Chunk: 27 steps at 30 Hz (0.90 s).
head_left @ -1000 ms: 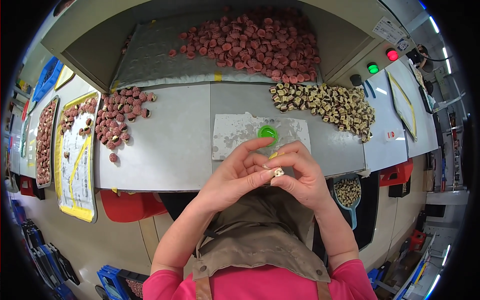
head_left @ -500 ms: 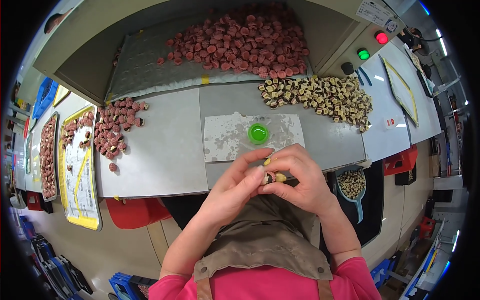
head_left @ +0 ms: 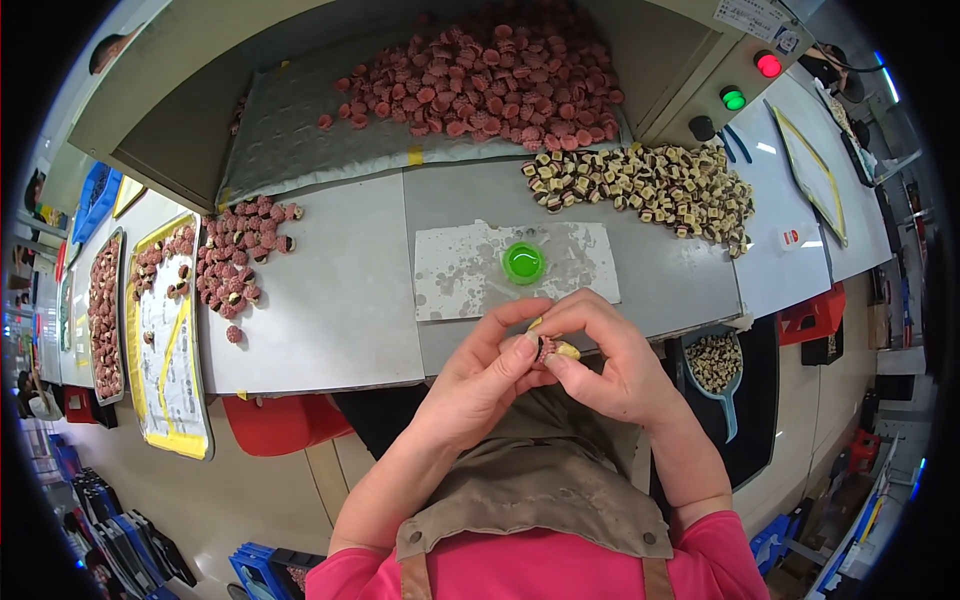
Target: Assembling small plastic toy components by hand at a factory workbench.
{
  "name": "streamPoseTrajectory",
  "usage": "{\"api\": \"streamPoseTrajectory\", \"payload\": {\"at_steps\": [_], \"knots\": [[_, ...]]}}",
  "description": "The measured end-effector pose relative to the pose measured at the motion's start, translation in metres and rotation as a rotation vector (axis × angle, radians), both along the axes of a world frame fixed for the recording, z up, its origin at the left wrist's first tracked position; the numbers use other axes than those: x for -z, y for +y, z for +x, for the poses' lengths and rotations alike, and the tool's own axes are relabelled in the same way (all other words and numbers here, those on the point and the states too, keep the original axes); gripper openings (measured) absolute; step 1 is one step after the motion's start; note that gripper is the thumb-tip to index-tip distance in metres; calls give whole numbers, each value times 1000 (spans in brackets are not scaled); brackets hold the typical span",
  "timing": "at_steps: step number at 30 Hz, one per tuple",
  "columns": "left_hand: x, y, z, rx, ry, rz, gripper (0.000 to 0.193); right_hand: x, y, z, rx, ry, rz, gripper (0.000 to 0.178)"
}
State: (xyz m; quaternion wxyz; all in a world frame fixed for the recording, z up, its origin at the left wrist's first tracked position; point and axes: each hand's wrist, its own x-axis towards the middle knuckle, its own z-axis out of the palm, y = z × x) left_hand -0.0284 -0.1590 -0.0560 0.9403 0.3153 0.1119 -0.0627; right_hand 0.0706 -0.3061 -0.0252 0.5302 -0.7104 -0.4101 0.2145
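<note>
My left hand [head_left: 472, 392] and my right hand [head_left: 622, 375] meet over the front edge of the bench. Both are closed, fingertips pinching one small pink raspberry-shaped piece [head_left: 545, 348] with a dark part showing on it. Fingers cover most of that piece. Yellow bits, perhaps finger cots, show at my right fingertips. Just beyond my hands, a green round dish [head_left: 523, 263] rests on a stained white sheet [head_left: 460, 270]. Hollow pink caps [head_left: 490, 85] are heaped at the back. Cream-and-dark cubes [head_left: 650, 190] lie piled at the right.
Filled raspberry-shaped pieces [head_left: 235, 255] lie at the left, next to a yellow-edged tray [head_left: 185, 400] and a fuller tray [head_left: 107, 310]. A housing with lit red and green buttons [head_left: 733, 98] arches over the back. A blue scoop [head_left: 728, 400] of cubes sits below right.
The piece has turned between my fingertips, so more of its pink side shows. My right thumb has shifted up against it. The whole view has moved slightly.
</note>
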Motion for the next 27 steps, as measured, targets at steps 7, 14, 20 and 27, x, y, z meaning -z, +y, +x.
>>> {"api": "streamPoseTrajectory", "payload": {"at_steps": [7, 14, 20, 27], "knots": [[-31, 42, -21, -128, 59, 939, 33, -5, -4, 8, -49, -66, -9, 23], [-3, 308, -145, -884, 434, 1928, 21, 7, -51, 81, 425, -504, -153, 19], [-13, 320, -130, -801, 465, 2414, 24, 21, -49, 105, 515, -762, -177, 17], [-27, 146, 78, -571, -324, 2141, 23, 30, -45, 97, 532, -857, -188, 14]]}}
